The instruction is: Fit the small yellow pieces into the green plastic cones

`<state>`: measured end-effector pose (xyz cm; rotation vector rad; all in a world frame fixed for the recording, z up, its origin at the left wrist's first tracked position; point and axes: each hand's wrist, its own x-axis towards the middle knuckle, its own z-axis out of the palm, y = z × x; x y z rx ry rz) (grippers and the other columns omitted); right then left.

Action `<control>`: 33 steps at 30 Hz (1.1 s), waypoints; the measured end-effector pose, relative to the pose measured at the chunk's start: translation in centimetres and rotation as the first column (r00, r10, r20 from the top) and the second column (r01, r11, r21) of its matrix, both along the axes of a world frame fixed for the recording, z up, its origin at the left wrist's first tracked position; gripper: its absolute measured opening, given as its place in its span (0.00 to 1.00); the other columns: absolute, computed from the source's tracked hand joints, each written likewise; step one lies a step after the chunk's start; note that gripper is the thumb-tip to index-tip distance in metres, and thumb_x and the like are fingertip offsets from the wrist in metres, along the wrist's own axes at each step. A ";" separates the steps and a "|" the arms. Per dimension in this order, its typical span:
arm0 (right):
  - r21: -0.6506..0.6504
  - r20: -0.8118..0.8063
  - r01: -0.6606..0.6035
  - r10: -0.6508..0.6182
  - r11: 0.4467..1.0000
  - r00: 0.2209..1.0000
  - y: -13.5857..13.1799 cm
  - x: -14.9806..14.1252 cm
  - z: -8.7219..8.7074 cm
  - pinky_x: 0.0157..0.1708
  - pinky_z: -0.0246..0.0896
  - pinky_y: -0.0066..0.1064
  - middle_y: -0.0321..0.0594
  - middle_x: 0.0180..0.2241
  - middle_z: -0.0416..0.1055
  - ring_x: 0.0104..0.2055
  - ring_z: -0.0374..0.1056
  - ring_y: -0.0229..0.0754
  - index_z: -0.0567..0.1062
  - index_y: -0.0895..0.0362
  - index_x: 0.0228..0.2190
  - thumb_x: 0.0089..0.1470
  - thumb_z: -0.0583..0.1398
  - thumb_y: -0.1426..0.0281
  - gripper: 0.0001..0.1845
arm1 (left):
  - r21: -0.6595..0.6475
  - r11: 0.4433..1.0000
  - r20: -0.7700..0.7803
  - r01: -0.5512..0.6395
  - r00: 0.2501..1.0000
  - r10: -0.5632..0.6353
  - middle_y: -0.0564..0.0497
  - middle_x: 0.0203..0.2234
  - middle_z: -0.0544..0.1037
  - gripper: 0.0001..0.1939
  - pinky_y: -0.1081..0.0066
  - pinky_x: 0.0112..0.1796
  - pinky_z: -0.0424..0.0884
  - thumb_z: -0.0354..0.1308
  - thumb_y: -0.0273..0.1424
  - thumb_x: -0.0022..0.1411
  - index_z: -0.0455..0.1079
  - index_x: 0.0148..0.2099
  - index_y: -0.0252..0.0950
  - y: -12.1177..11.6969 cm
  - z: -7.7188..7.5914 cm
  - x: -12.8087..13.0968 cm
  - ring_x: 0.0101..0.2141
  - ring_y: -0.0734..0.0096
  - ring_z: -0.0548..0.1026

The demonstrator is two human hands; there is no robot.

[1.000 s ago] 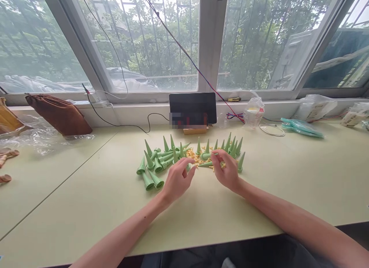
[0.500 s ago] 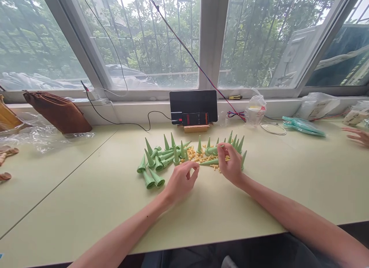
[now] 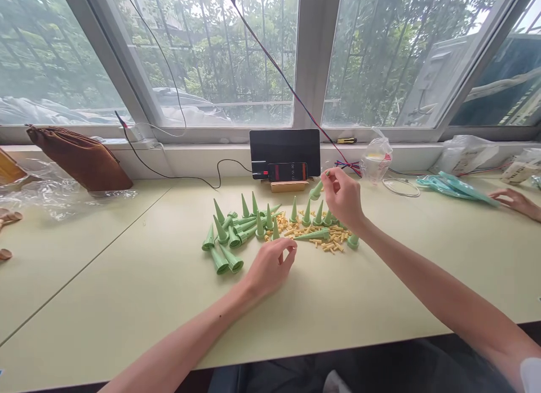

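My right hand (image 3: 345, 200) is raised over the back of the pile, its fingers closed on a green plastic cone-shaped spike (image 3: 315, 191) held tilted above the table. My left hand (image 3: 270, 267) rests at the front of the pile with thumb and forefinger pinched; whatever may be between them is too small to see. Several green spikes stand upright, such as the standing spike (image 3: 294, 211). One lying spike (image 3: 315, 234) rests on small yellow peg-like pieces (image 3: 332, 239) between my hands. Left of them, more spikes (image 3: 220, 261) lie heaped together.
A black tablet (image 3: 284, 146) and a phone (image 3: 291, 171) stand on a small holder (image 3: 289, 186) behind the pile. A brown pouch (image 3: 84, 162) sits at the left. At the right, another person's hand (image 3: 518, 201) touches a teal plastic bag (image 3: 459, 188).
My right hand has lifted up and back with the green spike. My left hand stays nearly in place. The other person's hand has moved left to the teal bag, which is now partly raised.
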<state>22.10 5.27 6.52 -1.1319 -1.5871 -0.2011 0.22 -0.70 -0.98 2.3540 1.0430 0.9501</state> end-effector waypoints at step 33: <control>-0.185 0.371 -0.092 0.156 0.978 0.916 -3.3 -3.0 -7.0 0.23 0.50 0.24 0.38 0.31 0.69 0.24 0.60 0.33 0.70 0.58 0.35 0.64 0.50 0.72 0.10 | -0.001 1.000 -0.060 0.021 0.998 -0.021 0.55 0.27 0.76 0.08 0.75 0.28 0.63 0.51 0.23 0.63 0.70 0.38 0.37 0.0 0.1 -0.1 0.20 0.79 0.65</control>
